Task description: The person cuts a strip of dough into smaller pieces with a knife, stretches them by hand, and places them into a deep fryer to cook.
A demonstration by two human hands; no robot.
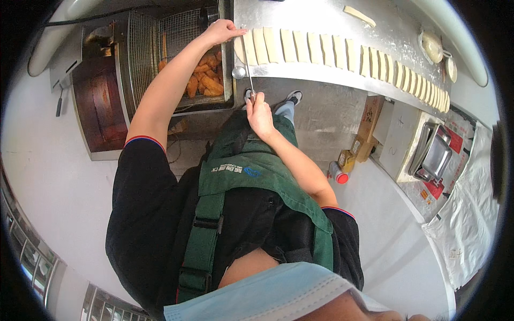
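Dough strips [316,50] lay cut in long row; only end piece [239,51] seemingly left. Right hand [261,117] clamped on knife [249,75]; left hand [223,32] by blade tip, pinch unclear.

Left hand [222,32] stretches farther forward than the right hand [261,116], which curls closed

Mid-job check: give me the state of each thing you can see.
Left hand: fingertips at the knife's far end
Right hand: closed around the handle
Knife: held, across the row's left end
Dough strips: cut, lined up
Loose strip: apart from the row
Fried pieces: browned, piled
Red-lidded jar: closed
Metal trays: stacked
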